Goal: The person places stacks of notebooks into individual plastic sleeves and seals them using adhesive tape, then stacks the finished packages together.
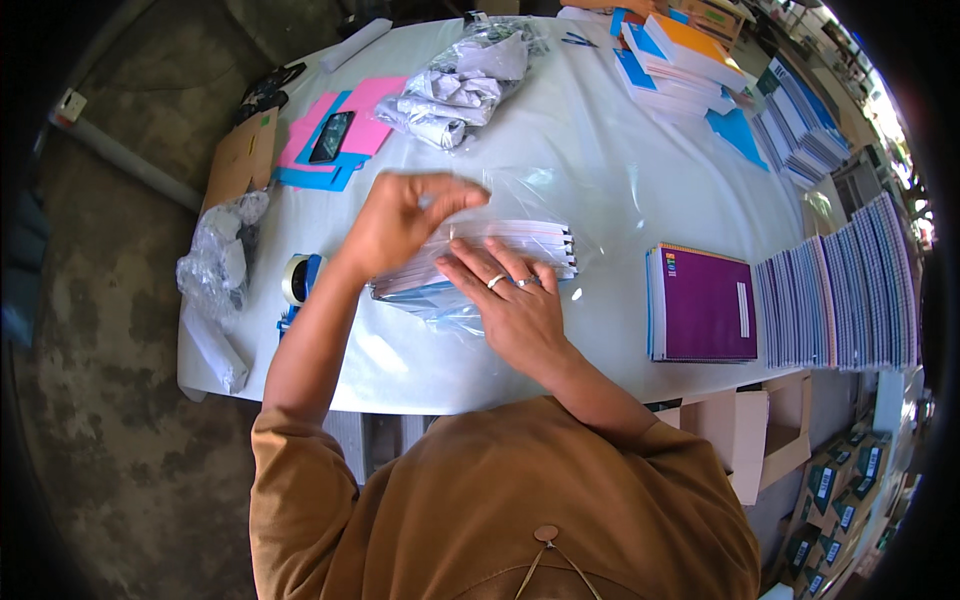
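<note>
A bundle of notebooks (520, 232) lies in the middle of the white-covered table, with pale page edges and dark binding marks at its right end. Clear plastic film (590, 195) is wrapped loosely around it and spreads past its far side. My right hand (520, 305) rests on the bundle with its fingers stretched out, pressing over the plastic; two rings show on it. Above the bundle's left end, my left hand (405, 220) is raised, thumb and fingers brought together in a pinch close to the film. Whatever is between those fingertips is too fine to make out.
Left of the bundle stands a blue tape dispenser (298, 282). Crumpled plastic (460, 90) and a phone (332, 137) on coloured sheets lie farther back. On the right are a purple notebook (705, 305), a notebook stack (850, 290) and piled books (690, 60).
</note>
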